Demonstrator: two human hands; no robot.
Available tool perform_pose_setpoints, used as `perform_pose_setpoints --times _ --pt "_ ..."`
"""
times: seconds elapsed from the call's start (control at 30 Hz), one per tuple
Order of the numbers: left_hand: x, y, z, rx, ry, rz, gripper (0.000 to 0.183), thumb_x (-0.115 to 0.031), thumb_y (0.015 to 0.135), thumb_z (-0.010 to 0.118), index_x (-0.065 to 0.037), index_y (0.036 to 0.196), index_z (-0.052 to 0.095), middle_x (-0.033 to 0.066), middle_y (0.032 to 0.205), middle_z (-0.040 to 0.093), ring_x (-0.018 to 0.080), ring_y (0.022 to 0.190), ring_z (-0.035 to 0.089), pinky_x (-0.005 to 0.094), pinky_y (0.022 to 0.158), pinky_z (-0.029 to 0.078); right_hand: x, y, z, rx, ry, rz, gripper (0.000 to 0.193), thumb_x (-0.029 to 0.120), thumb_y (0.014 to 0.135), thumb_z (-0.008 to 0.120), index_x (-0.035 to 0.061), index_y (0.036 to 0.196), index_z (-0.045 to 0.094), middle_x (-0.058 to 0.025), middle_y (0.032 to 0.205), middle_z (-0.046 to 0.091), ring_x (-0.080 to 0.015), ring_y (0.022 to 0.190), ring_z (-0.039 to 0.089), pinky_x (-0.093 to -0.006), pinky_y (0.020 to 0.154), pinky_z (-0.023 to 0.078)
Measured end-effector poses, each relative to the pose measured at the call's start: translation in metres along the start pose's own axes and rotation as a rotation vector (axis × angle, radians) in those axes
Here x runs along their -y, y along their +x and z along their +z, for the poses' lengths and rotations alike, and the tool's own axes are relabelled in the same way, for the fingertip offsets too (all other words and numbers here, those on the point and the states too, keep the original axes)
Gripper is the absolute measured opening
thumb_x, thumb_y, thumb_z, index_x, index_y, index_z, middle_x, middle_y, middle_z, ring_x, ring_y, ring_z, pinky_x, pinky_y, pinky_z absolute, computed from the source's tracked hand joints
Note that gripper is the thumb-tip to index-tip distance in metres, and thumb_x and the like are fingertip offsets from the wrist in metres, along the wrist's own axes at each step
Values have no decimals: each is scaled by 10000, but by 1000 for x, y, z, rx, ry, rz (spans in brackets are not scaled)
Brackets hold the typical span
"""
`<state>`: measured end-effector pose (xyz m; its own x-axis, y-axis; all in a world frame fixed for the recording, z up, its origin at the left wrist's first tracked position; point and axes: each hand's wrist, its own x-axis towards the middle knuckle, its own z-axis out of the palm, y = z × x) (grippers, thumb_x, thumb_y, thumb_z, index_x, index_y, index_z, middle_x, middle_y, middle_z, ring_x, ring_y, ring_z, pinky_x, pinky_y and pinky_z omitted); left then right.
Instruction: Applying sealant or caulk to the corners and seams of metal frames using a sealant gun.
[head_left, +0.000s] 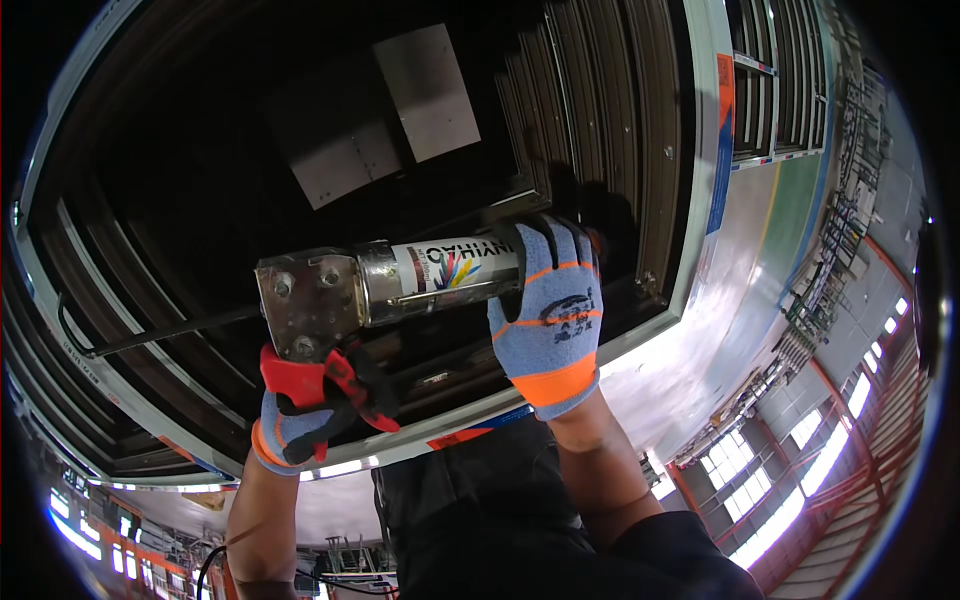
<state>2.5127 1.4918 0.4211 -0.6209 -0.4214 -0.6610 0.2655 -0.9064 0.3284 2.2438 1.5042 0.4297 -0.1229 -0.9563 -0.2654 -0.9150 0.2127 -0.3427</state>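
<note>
A thin black rod (160,335) reaches out to the left from the tool you hold, against the dark ribbed panel (600,120) in its pale frame (700,200) overhead. Your left hand (315,410), in a blue glove with red and black parts, closes its grip around the red handle (290,380) that hangs below the tool's grey metal head (308,300); the fingers wrap the handle fully, with no gap showing. The head carries a few bolts and sits directly above that grip, touching it. From the head a shiny cylindrical canister (440,275) with a white, coloured label runs to the right, tilted slightly upward. Your right hand (550,310), in a blue glove with orange stripes and black fingertips, clasps the right end of the canister; the fingers curl over its top, so the canister lies mostly to the left of this grip and ends inside it. Both forearms rise from the lower edge. Far right, a factory hall with windows (790,490) curves along the rim.
</note>
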Motion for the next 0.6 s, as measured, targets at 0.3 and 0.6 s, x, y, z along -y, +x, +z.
perform_pose_setpoints --times 0.3,0.6 --pt "-3 -2 -1 -54 -51 27 563 16 716 677 40 1243 481 182 994 612 351 895 657 498 766 576 0 -5 0 -9 -8 4 696 113 617 770 39 1258 507 -186 1238 520 -383 1128 509 -473 956 436" --pt "-5 -9 -7 -131 62 28 548 -5 705 696 21 1224 523 134 996 626 273 888 647 428 789 554 0 -1 -1 -34 17 -24 678 119 597 781 37 1222 532 -184 1195 542 -397 1114 518 -482 973 424"
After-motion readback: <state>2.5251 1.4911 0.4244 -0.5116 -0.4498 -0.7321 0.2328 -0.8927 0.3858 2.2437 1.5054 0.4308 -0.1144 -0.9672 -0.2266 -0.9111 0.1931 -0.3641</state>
